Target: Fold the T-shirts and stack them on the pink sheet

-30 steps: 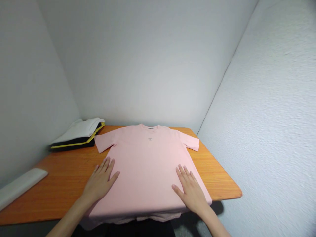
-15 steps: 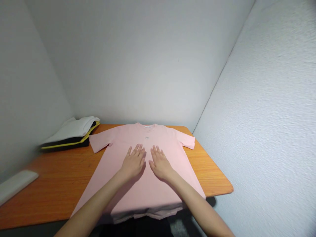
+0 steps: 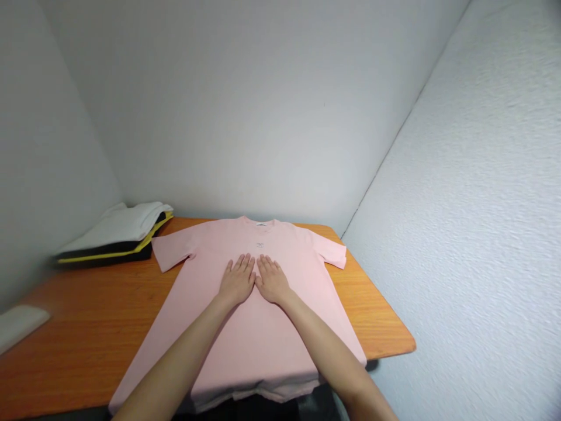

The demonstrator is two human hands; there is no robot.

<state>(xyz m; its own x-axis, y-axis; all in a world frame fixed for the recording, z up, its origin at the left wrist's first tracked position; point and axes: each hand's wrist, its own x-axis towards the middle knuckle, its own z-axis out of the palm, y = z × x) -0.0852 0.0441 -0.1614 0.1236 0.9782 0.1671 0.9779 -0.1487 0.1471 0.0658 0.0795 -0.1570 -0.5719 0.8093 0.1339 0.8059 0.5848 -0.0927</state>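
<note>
Head view: the pink T-shirt [image 3: 258,333] lies face up across the tabletop [image 3: 87,327], its long axis running straight away from the person. The collar [image 3: 259,222] is at the far end, close to the back wall [image 3: 228,117], and the hem [image 3: 258,390] droops over the near edge. The shirt is directly under both hands, so neither is nearer: the left hand [image 3: 238,283] and right hand [image 3: 272,279] lie side by side about its midline, just below the small chest print [image 3: 260,245]. Each grip is flat and open, with hold of nothing; whether the thumbs touch, I cannot tell. Beyond the left sleeve [image 3: 173,248] sits a stack of folded clothes [image 3: 118,228]; nearer, a blurred white object [image 3: 21,326].
</note>
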